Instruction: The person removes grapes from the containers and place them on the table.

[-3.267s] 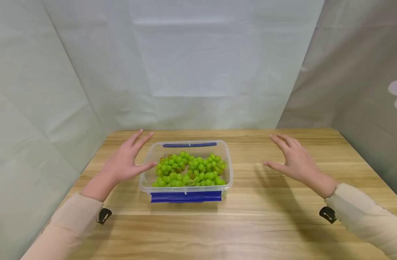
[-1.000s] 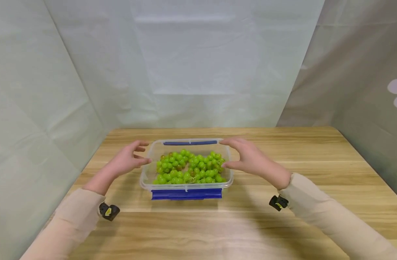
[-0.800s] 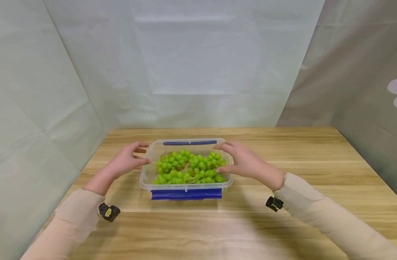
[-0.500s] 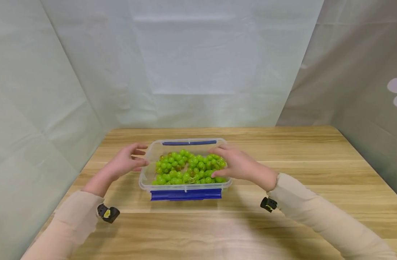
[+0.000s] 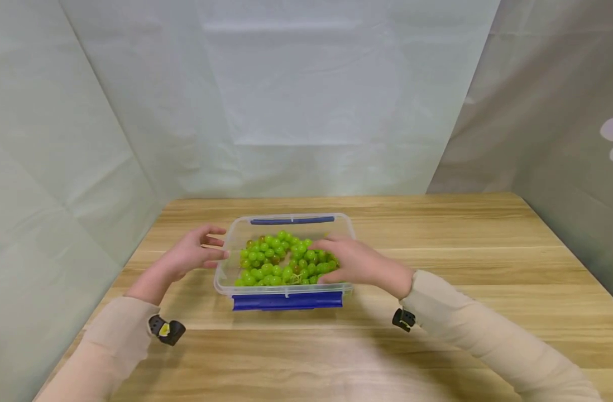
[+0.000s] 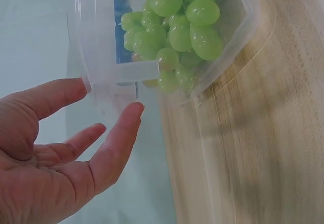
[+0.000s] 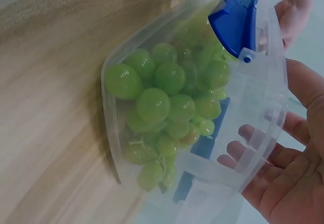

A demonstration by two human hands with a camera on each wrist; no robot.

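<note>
Since the earlier frames the right hand [image 5: 359, 262] is crossing in from the open table on the container's right and is now lying over the right end of the clear container [image 5: 286, 220], fingers spread over the grapes [image 5: 271, 262] inside it. Nearest the viewer, the blue latch [image 5: 287, 302] on the container's front edge is hanging down, unfastened. Just behind it the grapes are filling the container, which is sitting on the wooden table [image 5: 462, 262] with no lid on it. In the right wrist view the fingers [image 7: 304, 133] are looking loosely extended against the clear wall, not yet curling round any fruit.

On the container's left side the left hand [image 5: 188, 258] is steadying, fingertips [image 6: 132, 113] relaxed and just meeting the rim [image 6: 96, 57] (contact looks light). Beyond the grapes, a second blue latch [image 5: 292, 220] is lying along the container's far edge.

The step in hand appears to be reaching for the grapes while the container is being braced. The next move probably calls for closing the right fingers gently round a bunch, near its stem, without crushing berries.
</note>
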